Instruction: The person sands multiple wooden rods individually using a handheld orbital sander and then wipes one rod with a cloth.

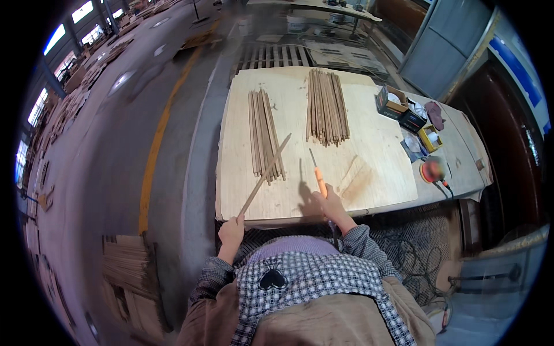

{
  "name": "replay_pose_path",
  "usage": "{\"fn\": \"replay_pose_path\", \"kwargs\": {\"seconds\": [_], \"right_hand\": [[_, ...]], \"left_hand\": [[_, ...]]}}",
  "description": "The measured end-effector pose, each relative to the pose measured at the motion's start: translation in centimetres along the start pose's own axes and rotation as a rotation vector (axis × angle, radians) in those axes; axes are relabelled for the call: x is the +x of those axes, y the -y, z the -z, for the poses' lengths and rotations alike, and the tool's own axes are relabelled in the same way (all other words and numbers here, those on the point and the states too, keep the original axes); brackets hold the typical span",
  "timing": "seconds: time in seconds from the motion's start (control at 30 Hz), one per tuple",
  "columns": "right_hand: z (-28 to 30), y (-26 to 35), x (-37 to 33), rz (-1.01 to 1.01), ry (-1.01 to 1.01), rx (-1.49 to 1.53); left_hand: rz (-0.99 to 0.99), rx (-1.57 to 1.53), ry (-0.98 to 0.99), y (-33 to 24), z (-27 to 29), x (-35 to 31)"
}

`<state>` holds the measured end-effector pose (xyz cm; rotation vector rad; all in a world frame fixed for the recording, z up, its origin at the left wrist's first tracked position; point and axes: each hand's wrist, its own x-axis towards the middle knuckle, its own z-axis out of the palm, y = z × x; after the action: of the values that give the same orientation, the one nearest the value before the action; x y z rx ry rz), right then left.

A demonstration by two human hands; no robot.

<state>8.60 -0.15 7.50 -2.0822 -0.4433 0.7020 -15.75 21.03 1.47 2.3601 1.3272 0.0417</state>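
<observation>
My left hand is closed around the near end of a long thin wooden strip. The strip slants up and to the right, crossing above the near end of a small group of similar strips on the pale wooden board. In my right hand is an orange-handled tool with a thin dark shaft pointing away from me; its exact kind is hard to make out. Its shaft stands apart from the held strip. A larger bundle of strips lies beyond the tool.
On the table's right side are a dark open carton, a yellow box, a maroon cloth and a red-and-orange round power sander with a cord. Stacked wood stands on the floor at left. Pallet slats lie beyond the board.
</observation>
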Motion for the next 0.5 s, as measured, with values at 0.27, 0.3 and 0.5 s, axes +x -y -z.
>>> {"fn": "replay_pose_path", "kwargs": {"seconds": [0.27, 0.3, 0.5], "right_hand": [[0.7, 1.4, -0.4, -0.013, -0.182, 0.215], [0.7, 0.7, -0.9, -0.025, -0.169, 0.247], [1.5, -3.7, -9.5, -0.205, -0.025, 0.167]], "left_hand": [[-0.069, -0.076, -0.001, 0.9, 0.4, 1.4], [-0.085, -0.087, 0.003, 0.7, 0.6, 1.6], [-0.061, -0.050, 0.075, 1.8, 0.2, 2.5]]}}
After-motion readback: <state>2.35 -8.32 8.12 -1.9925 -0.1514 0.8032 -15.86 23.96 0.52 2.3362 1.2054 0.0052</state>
